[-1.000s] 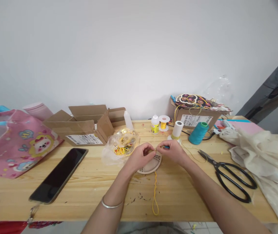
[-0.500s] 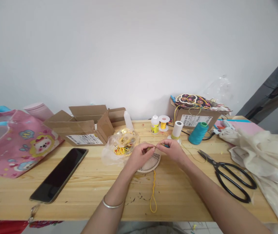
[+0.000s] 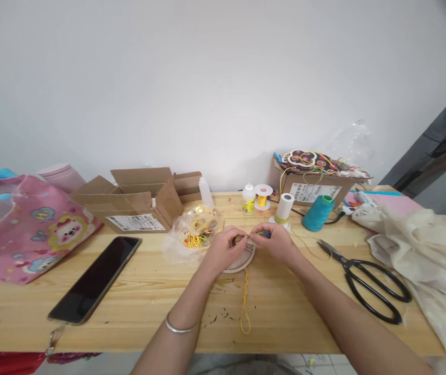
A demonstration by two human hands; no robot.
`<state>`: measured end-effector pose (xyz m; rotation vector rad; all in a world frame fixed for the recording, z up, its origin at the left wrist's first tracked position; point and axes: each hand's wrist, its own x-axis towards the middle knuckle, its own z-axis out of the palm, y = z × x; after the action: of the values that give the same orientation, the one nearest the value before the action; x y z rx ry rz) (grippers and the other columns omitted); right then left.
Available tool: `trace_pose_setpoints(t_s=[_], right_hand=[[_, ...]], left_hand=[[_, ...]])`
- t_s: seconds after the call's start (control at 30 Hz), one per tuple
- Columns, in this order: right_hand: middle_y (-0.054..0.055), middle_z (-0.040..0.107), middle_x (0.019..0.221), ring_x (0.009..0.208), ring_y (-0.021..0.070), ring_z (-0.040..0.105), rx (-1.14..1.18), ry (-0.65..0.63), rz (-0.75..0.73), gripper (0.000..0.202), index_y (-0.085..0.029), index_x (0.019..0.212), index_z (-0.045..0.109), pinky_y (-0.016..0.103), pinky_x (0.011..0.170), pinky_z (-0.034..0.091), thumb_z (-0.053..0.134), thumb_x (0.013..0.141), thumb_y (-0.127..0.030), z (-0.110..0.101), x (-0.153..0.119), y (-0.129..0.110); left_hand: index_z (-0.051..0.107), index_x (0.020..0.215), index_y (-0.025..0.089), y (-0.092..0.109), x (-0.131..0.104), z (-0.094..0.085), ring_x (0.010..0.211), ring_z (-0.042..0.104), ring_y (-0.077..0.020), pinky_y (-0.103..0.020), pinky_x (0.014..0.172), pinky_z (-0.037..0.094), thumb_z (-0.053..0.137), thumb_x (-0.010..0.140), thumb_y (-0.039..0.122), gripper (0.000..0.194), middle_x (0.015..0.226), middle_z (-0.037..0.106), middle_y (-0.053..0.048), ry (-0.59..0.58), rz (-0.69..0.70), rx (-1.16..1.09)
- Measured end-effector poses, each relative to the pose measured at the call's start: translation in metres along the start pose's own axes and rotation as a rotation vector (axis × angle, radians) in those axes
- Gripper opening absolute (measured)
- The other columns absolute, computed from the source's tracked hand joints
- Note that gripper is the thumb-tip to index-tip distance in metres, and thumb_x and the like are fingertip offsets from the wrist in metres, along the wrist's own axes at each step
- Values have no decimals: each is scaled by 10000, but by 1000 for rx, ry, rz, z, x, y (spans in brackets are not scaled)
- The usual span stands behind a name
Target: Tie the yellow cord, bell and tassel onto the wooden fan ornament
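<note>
A round pale openwork disc (image 3: 242,263), which looks like wood, is partly hidden under my left hand. From its near edge hangs a twisted yellow cord (image 3: 245,299) ending in a loop. My left hand (image 3: 225,250) is closed, thumb and forefinger pinching a thin cord (image 3: 248,237) just above the disc. Beside it, my right hand (image 3: 276,242) pinches the same thin cord from the right. A small blue thing (image 3: 265,235) shows among the right fingers; its kind is unclear.
Left are a phone (image 3: 96,280), a pink bag (image 3: 31,229), an opened cardboard box (image 3: 129,203) and a plastic bag of cords (image 3: 194,239). Right are black scissors (image 3: 367,284), a teal thread cone (image 3: 318,213) and cream cloth (image 3: 410,250). A glue bottle (image 3: 248,200) and spools (image 3: 285,207) stand behind.
The disc and its looped yellow cord have shifted slightly up and left. My fingertips have moved a little further apart, both hands still pinching.
</note>
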<state>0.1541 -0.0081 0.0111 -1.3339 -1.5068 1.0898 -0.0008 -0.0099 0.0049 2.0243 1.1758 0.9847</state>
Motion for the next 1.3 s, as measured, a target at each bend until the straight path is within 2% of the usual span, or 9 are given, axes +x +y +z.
trace_pose_setpoints(t_s=[0.17,0.33,0.5,0.6,0.67,0.8,1.0,1.17,1.3], right_hand=[[9,619,645,588,106,512,217,40,44,191,-140,658,622,241,583,416,628,581,-315,4,0,4],[10,627,652,609,110,524,267,59,29,188,-147,655,624,249,616,425,641,576,-317,6,1,5],[1,602,627,567,100,496,185,29,5,188,-141,657,613,245,570,406,632,581,-312,5,-2,-3],[-21,553,590,522,86,454,118,11,16,222,-129,733,608,231,527,382,628,584,-292,2,-4,-7],[-21,543,604,534,89,455,86,1,-19,239,-126,787,602,227,525,376,608,613,-290,-1,-5,-9],[23,588,710,625,117,511,56,1,-171,227,-135,811,601,238,557,394,465,749,-305,-5,-6,-9],[39,622,785,721,132,544,-62,3,-424,199,-158,855,608,259,665,416,442,790,-244,-3,-8,-6],[-11,513,634,554,95,455,-76,-37,-398,242,-140,971,569,218,524,377,453,788,-248,-1,-7,-2],[-14,503,649,567,93,457,-79,-39,-382,236,-145,973,557,215,524,374,467,785,-257,1,-6,1]], left_hand=[[648,810,153,1,0,5,754,581,-163,-271,706,445,525,752,284,189,806,658,-55,15,-103,-186],[658,836,135,1,1,9,769,597,-171,-266,713,456,538,749,319,236,831,677,-71,32,-148,-329],[670,754,135,3,0,7,661,586,-146,-238,623,454,528,738,295,214,708,665,-44,73,-165,-263],[673,698,144,3,0,6,634,580,-143,-240,604,449,521,733,269,199,667,658,-33,122,-142,-189],[676,693,152,2,0,5,636,580,-142,-245,612,451,516,737,252,195,670,658,-33,157,-87,-139],[686,715,165,3,0,3,664,589,-142,-243,637,458,520,741,221,178,688,663,-38,209,29,-70],[690,746,175,5,-1,3,642,585,-129,-227,627,461,534,740,209,159,686,658,-28,246,36,-83],[688,687,166,5,-1,4,619,577,-127,-219,588,456,550,724,242,162,660,652,-18,251,-64,-202],[695,707,150,6,0,6,654,597,-147,-231,603,461,569,705,267,172,692,677,-23,247,-181,-319]])
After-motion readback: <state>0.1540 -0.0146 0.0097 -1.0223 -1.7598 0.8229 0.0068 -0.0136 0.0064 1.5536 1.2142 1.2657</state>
